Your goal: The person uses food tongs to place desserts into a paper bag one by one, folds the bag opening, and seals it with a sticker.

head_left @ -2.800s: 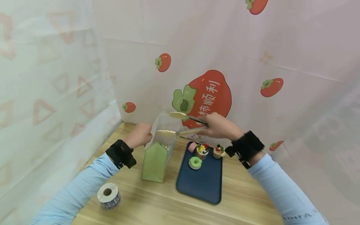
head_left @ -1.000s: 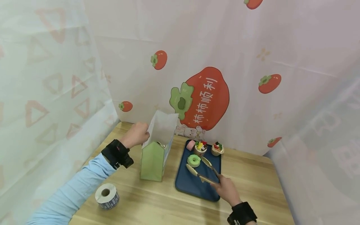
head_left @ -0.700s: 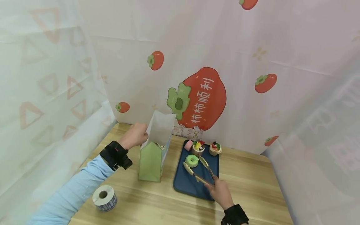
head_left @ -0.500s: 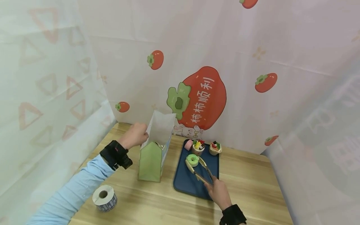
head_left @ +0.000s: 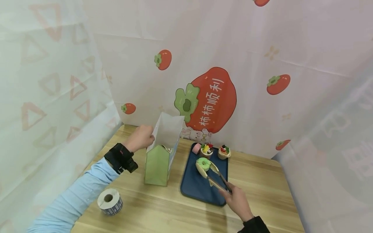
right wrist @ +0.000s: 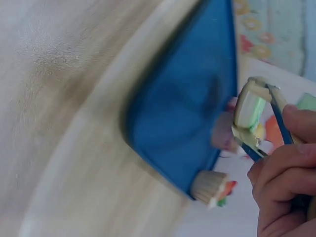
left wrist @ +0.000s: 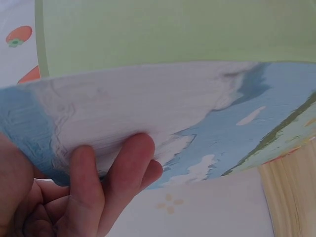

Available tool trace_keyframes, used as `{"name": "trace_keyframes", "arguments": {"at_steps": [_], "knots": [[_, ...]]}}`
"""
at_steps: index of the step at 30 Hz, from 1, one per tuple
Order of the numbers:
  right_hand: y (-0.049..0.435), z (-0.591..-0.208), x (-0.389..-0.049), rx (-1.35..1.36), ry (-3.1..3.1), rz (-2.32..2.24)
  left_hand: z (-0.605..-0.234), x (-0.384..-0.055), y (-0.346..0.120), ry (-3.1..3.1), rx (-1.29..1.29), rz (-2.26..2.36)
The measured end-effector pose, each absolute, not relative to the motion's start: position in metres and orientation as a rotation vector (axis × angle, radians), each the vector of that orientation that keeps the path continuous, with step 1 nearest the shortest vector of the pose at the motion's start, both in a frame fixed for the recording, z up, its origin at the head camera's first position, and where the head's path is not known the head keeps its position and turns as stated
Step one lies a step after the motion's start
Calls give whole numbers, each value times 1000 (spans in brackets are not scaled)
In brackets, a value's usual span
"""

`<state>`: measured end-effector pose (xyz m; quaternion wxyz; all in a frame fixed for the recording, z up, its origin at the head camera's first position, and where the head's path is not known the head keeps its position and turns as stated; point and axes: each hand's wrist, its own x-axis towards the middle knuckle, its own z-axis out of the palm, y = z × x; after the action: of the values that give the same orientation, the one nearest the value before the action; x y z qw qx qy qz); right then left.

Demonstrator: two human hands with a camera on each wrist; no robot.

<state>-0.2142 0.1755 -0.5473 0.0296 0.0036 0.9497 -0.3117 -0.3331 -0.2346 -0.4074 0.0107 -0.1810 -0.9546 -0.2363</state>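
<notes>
At the upper left edge of a paper bag (head_left: 156, 165), my left hand (head_left: 139, 139) grips the rim. Seen from the left wrist, fingers (left wrist: 131, 160) lie against the bag's blue-and-white printed side (left wrist: 197, 113). The bag stands upright with its top open and a green panel facing me; only a bit of its contents shows. My right hand (head_left: 238, 199) holds tongs (head_left: 215, 183), whose tips clasp a green-iced donut (head_left: 204, 163) on either side. In the right wrist view the donut (right wrist: 249, 109) appears raised off the dark blue tray (right wrist: 182, 94).
On the tray (head_left: 198, 191), a pink piece (head_left: 196, 148) and a fruit-topped cup cake (head_left: 206, 151) stand at the back. Another fruit-topped cake (head_left: 224, 152) is at its back right corner. A label roll (head_left: 110, 202) sits at the table's front left. Printed cloth hangs behind.
My right hand has brought the tongs from above the bag to the tray. The tongs have closed around the green donut and lifted it. My left hand stays at the bag.
</notes>
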Motion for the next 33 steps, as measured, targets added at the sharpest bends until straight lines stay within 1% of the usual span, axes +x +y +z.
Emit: {"name": "trace_keyframes", "arguments": {"at_steps": [8, 11, 15, 18, 23, 27, 33], "knots": [[187, -479, -201, -55, 2873, -1134, -412, -335, -235, -2910, -631, -691], [187, -451, -199, -166, 2947, -1124, -413, -335, -236, -2918, -623, -704], [185, -418, -205, -407, 3089, -1060, -412, -335, -235, -2935, -606, -734], [182, -397, -216, -569, 3162, -986, -411, -335, -233, -2943, -594, -755], [169, -367, -241, -713, 3071, -910, -409, -336, -231, -2951, -592, -752], [145, -343, -266, -817, 2950, -852, -409, -335, -231, -2944, -583, -747], [105, -308, -301, -990, 2931, -599, -408, -334, -229, -2967, -569, -753]]}}
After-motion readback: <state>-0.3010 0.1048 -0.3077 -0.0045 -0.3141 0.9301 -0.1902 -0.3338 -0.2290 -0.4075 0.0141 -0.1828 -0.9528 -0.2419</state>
